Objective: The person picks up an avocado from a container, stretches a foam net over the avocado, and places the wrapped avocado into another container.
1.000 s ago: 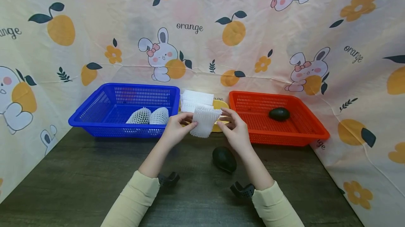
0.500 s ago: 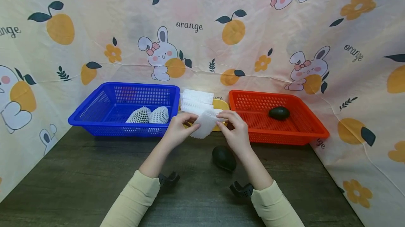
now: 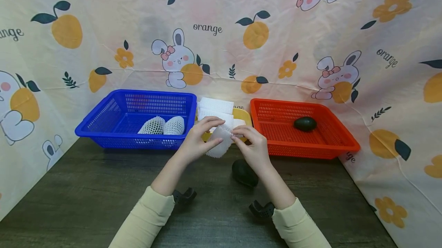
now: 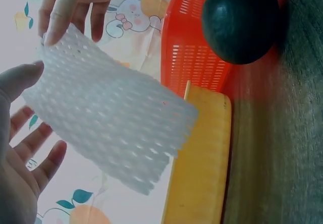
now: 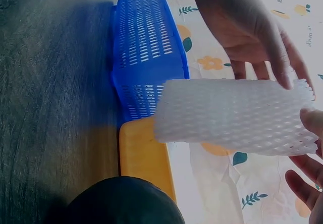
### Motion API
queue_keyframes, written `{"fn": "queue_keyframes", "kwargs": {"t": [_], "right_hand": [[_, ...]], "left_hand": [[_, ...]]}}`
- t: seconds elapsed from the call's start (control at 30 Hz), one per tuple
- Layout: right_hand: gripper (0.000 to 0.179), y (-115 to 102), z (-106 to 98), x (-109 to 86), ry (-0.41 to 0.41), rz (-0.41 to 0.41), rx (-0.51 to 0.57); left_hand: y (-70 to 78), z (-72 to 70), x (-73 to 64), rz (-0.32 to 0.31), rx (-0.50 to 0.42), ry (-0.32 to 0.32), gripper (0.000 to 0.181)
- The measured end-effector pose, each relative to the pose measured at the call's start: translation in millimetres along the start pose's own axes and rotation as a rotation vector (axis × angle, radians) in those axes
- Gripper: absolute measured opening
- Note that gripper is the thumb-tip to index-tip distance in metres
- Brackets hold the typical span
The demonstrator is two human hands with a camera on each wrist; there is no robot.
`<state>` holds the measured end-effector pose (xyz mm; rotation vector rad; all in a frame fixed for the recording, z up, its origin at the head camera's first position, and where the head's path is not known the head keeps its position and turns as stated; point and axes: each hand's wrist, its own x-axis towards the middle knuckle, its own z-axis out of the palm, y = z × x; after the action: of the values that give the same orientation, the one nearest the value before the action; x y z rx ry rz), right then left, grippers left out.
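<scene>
Between the two hands hangs a white foam net sleeve (image 3: 221, 143), flattened and tilted, its mesh filling the left wrist view. My left hand (image 3: 197, 140) pinches its upper left edge, thumb in front and fingers behind. At the upper right corner, my right hand (image 3: 253, 146) pinches the sleeve between thumb and fingertips. An avocado (image 3: 244, 173), dark green, lies on the table below the right hand. It also shows in the right wrist view as a dark rounded shape (image 5: 126, 204) at the bottom.
Behind the hands, a yellow tray (image 3: 246, 115) bears several white foam sleeves (image 3: 215, 106). To its left stands a blue basket (image 3: 114, 136) with two net-wrapped fruits (image 3: 173, 126). A red basket (image 3: 310, 150) on the right holds another avocado (image 3: 305, 124).
The foam sleeve has turned and dropped slightly. The right hand has shifted left and a little down along its upper edge, and the left fingers have lifted and spread. The avocado stays put.
</scene>
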<state>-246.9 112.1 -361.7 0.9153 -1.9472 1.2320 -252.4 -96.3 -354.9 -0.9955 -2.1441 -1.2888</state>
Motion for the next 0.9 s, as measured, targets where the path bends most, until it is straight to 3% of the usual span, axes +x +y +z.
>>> {"fn": "queue_keyframes", "kwargs": {"t": [0.13, 0.23, 0.5, 0.7, 0.83, 0.9], "right_hand": [[0.016, 0.2, 0.8, -0.4, -0.024, 0.009, 0.002], [0.017, -2.4, -0.4, 0.5, -0.03, 0.014, 0.0], [0.013, -35.3, -10.3, 10.3, 0.011, 0.018, -0.003], [0.015, -36.5, -14.8, 11.2, 0.003, -0.023, 0.055], [0.014, -35.2, -15.8, 10.6, -0.05, -0.035, 0.113], [0.013, -35.1, -15.3, 9.9, -0.068, -0.022, 0.104]], "left_hand": [[0.9, 1.1, 0.6, 0.079, 0.006, -0.027, 0.033], [-0.2, 1.4, 0.5, 0.098, 0.021, -0.034, 0.02], [-4.7, -6.8, -2.3, 0.066, 0.069, -0.039, 0.011], [-8.6, -15.0, -2.8, 0.047, 0.138, -0.019, 0.01], [-6.3, -19.3, -2.4, 0.016, 0.105, -0.001, 0.01], [-4.0, -20.5, -2.5, -0.002, 0.045, 0.0, 0.01]]}}
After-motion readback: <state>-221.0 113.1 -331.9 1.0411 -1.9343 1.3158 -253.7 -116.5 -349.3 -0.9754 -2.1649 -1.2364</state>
